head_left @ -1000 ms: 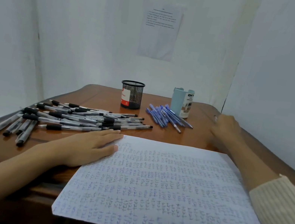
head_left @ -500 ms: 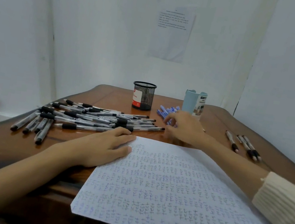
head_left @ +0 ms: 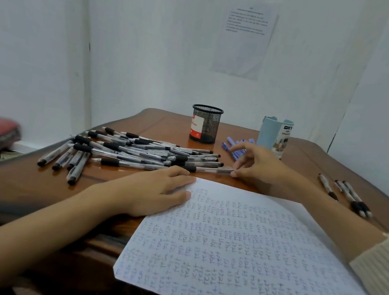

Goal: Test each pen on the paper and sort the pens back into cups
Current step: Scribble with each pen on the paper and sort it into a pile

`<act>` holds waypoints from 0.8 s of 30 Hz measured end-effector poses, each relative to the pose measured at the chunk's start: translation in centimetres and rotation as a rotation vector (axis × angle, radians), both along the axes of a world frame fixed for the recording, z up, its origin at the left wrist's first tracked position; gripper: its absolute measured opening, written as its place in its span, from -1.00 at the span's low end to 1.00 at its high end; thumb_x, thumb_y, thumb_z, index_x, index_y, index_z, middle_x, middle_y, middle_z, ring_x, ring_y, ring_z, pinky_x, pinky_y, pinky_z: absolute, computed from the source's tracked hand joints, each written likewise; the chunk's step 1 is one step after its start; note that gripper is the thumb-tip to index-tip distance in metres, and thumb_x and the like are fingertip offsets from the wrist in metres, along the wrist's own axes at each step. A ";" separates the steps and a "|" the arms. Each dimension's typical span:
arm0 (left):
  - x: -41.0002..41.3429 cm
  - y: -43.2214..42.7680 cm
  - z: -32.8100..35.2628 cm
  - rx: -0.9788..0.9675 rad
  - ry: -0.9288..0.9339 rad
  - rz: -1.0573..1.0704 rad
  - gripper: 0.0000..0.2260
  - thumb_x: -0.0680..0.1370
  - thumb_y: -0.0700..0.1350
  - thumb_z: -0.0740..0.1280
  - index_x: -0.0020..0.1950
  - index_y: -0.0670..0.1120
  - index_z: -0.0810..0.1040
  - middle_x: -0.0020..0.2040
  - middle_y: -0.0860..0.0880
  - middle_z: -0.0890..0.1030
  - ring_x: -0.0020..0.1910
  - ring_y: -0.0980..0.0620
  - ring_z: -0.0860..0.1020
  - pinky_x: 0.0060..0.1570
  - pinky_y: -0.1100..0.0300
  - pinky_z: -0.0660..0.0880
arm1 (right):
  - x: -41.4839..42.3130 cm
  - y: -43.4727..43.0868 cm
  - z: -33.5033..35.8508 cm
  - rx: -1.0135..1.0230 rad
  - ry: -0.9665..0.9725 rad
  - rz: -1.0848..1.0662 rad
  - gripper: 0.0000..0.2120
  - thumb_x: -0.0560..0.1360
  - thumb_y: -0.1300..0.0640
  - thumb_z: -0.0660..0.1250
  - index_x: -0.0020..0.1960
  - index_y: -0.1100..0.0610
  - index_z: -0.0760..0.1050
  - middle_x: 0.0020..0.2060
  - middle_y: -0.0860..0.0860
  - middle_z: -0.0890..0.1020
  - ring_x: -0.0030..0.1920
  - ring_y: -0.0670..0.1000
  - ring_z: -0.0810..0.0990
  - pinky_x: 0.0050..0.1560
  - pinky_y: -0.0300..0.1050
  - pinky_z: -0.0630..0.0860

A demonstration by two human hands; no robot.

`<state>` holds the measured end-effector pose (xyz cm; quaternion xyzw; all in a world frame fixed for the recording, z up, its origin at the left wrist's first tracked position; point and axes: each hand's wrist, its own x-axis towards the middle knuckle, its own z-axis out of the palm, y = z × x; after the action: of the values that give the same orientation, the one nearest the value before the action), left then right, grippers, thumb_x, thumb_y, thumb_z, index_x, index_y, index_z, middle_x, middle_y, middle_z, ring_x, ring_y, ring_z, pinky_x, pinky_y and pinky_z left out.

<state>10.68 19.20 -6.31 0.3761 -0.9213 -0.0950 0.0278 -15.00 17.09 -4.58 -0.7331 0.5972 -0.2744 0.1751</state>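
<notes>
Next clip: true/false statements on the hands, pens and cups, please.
1. The left hand rests flat on the paper's left edge. True.
2. The right hand pinches a blue pen. False: it pinches a black-grip pen at the pile's edge.
3. Pens fill the mesh cup. False: none stick out of it.
4. Some loose pens lie apart on the table's right side. True.

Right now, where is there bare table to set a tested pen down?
Bare wood shows between the blue cup and the loose pens at the right edge, and behind the black pen pile, left of the mesh cup. Crowded: the pile up to the left hand, and the blue pens by the right hand, which pinches a pen.
</notes>
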 end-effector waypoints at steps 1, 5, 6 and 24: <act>0.0 0.0 0.0 0.000 0.000 0.000 -0.52 0.62 0.15 -0.02 0.53 0.10 0.05 0.51 0.17 0.07 0.41 0.13 0.22 0.34 0.22 0.17 | -0.1 0.3 0.4 0.014 -0.017 0.003 -0.63 0.42 0.28 0.43 0.15 0.05 0.44 -0.24 -0.04 0.62 -0.21 -0.13 0.58 -0.15 -0.38 0.45; -0.1 0.0 0.1 0.003 -0.003 -0.003 -0.53 0.62 0.15 -0.02 0.52 0.11 0.05 0.51 0.16 0.06 0.42 0.14 0.20 0.35 0.22 0.16 | -0.9 1.5 2.0 0.022 -0.241 -0.004 -0.88 0.47 0.21 0.37 0.01 0.14 0.61 -0.21 -0.03 0.63 -0.20 -0.13 0.55 -0.31 -0.44 0.46; 0.0 0.0 0.1 0.002 -0.002 -0.004 -0.53 0.62 0.15 -0.02 0.52 0.11 0.05 0.51 0.16 0.06 0.42 0.14 0.20 0.34 0.23 0.16 | -1.1 1.8 2.2 0.030 -0.372 -0.024 -0.90 0.48 0.19 0.36 -0.03 0.12 0.62 -0.14 -0.02 0.64 -0.12 -0.12 0.57 -0.29 -0.41 0.50; 0.0 0.0 0.1 0.010 -0.004 -0.002 -0.53 0.62 0.15 -0.02 0.52 0.12 0.05 0.51 0.16 0.08 0.40 0.14 0.23 0.37 0.20 0.18 | 2.7 3.3 1.3 0.193 -0.877 -0.134 -0.84 0.64 0.20 0.06 0.20 0.20 0.26 -0.23 0.17 0.58 -0.60 -0.12 0.43 -0.69 -0.37 0.23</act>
<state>10.67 19.21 -6.22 0.3754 -0.9213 -0.0988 0.0239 -12.33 20.43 -3.27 -0.4876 0.5354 -0.5128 0.4612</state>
